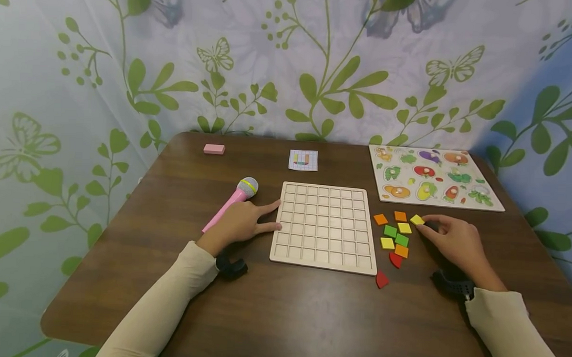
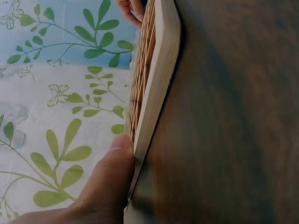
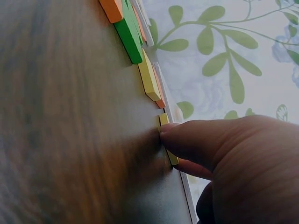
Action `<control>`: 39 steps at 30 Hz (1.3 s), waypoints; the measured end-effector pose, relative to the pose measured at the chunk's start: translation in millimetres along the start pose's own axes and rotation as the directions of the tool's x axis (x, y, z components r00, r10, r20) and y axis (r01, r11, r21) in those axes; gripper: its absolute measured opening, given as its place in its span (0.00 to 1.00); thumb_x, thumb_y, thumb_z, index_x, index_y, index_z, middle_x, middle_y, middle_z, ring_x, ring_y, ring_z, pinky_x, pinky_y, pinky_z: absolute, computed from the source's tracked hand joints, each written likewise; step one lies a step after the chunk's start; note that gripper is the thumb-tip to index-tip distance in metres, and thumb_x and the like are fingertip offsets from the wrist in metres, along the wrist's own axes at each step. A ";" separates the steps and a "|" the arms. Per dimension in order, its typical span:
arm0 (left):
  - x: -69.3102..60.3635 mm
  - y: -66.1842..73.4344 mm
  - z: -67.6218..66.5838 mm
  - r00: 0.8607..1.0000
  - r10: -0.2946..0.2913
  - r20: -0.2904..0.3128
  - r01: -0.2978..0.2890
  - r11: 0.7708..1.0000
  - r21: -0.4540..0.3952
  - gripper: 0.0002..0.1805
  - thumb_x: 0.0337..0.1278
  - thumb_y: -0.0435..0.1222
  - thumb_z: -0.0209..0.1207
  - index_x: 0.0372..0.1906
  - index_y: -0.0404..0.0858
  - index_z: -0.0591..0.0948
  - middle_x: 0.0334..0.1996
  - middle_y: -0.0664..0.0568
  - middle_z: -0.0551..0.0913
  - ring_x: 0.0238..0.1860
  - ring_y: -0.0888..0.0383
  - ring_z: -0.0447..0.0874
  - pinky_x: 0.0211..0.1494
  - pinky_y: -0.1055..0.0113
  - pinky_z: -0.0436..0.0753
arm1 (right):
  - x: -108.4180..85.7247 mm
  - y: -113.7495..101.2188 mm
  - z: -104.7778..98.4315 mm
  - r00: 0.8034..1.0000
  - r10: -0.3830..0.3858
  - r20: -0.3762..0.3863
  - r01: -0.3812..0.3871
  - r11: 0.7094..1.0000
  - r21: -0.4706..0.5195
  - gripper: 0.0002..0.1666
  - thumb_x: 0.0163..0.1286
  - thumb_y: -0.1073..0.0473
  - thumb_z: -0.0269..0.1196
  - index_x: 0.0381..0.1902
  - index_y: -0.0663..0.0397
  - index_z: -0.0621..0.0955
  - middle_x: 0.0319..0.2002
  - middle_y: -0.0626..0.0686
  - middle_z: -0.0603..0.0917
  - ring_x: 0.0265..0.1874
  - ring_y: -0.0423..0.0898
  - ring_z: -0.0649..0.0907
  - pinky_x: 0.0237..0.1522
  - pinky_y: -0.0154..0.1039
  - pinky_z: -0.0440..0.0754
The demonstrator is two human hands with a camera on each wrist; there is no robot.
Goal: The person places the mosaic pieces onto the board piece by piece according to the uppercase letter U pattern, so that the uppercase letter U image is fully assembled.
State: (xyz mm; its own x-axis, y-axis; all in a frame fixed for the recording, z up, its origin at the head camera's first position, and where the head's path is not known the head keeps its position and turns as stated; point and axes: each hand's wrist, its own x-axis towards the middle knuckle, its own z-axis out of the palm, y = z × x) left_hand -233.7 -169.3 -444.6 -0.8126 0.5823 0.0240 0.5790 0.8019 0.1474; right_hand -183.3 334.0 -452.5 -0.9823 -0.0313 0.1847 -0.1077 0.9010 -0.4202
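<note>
A wooden grid board point(image 1: 326, 227) lies at mid-table, its squares bare. My left hand point(image 1: 241, 220) rests at its left edge, thumb and a finger stretched out against the rim; in the left wrist view the thumb point(image 2: 110, 172) touches the board's side point(image 2: 161, 88). To the board's right, my right hand point(image 1: 456, 242) pinches a yellow square tile point(image 1: 417, 220) at table level between thumb and finger. The tile point(image 3: 172, 156) is partly covered by the thumb in the right wrist view. Beside it lie loose orange point(image 1: 400, 216), green point(image 1: 390, 231) and yellow tiles point(image 1: 404, 228).
Two red quarter-round tiles point(image 1: 382, 279) lie near the board's lower right corner. A vegetable peg puzzle point(image 1: 437, 178) sits at back right. Behind the board is a small pattern card point(image 1: 303, 160). A pink toy microphone point(image 1: 233, 200) and a pink block point(image 1: 214, 149) are on the left.
</note>
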 end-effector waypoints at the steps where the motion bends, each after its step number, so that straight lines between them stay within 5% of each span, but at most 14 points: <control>1: 0.2 -0.4 0.1 1.000 -0.001 -0.007 0.001 1.000 -0.001 0.41 0.67 0.67 0.51 0.78 0.53 0.66 0.10 0.56 0.67 0.16 0.61 0.61 0.23 0.63 0.66 | 0.5 -0.1 -0.4 1.000 -0.002 -0.004 0.002 1.000 0.002 0.28 0.72 0.41 0.66 0.53 0.60 0.85 0.14 0.48 0.67 0.13 0.46 0.64 0.18 0.40 0.59; 15: 3.5 -1.4 -5.5 0.999 0.002 -0.036 -0.002 1.000 -0.002 0.41 0.66 0.68 0.51 0.78 0.54 0.67 0.10 0.57 0.66 0.16 0.61 0.58 0.22 0.63 0.65 | 3.8 -1.7 -5.7 0.999 -0.013 -0.039 0.013 1.000 -0.008 0.27 0.72 0.42 0.66 0.52 0.61 0.85 0.13 0.48 0.66 0.13 0.46 0.63 0.18 0.40 0.58; 24: 3.4 2.8 -7.7 0.999 0.002 -0.033 -0.001 1.000 0.011 0.41 0.65 0.69 0.52 0.78 0.55 0.68 0.09 0.57 0.68 0.16 0.60 0.66 0.20 0.64 0.66 | 0.3 0.5 -7.7 0.998 -0.002 -0.066 0.002 1.000 0.009 0.26 0.72 0.43 0.66 0.52 0.61 0.85 0.13 0.48 0.66 0.12 0.46 0.63 0.18 0.40 0.58; 33: -2.4 0.5 3.2 1.000 -0.022 -0.022 0.022 1.000 -0.004 0.42 0.64 0.70 0.51 0.78 0.56 0.66 0.09 0.56 0.68 0.15 0.59 0.65 0.21 0.63 0.68 | 9.1 -25.9 -10.8 0.991 -0.077 -0.108 0.079 0.997 0.015 0.22 0.69 0.46 0.70 0.50 0.59 0.87 0.13 0.46 0.64 0.13 0.45 0.62 0.20 0.41 0.58; 39: -2.0 1.3 2.3 1.000 -0.020 -0.022 0.021 1.000 0.013 0.41 0.65 0.69 0.51 0.78 0.56 0.67 0.10 0.56 0.67 0.16 0.58 0.67 0.23 0.62 0.70 | 18.2 -44.1 -14.3 0.996 -0.045 -0.083 0.048 0.998 0.042 0.25 0.69 0.46 0.70 0.52 0.61 0.86 0.14 0.47 0.65 0.14 0.47 0.64 0.21 0.42 0.60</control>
State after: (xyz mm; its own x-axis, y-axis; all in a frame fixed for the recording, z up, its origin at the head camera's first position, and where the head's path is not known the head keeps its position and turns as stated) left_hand -231.2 -169.1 -446.7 -0.8255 0.5627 0.0430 0.5629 0.8154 0.1350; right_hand -194.3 299.9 -417.9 -0.9604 -0.0355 0.2764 -0.1615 0.8793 -0.4480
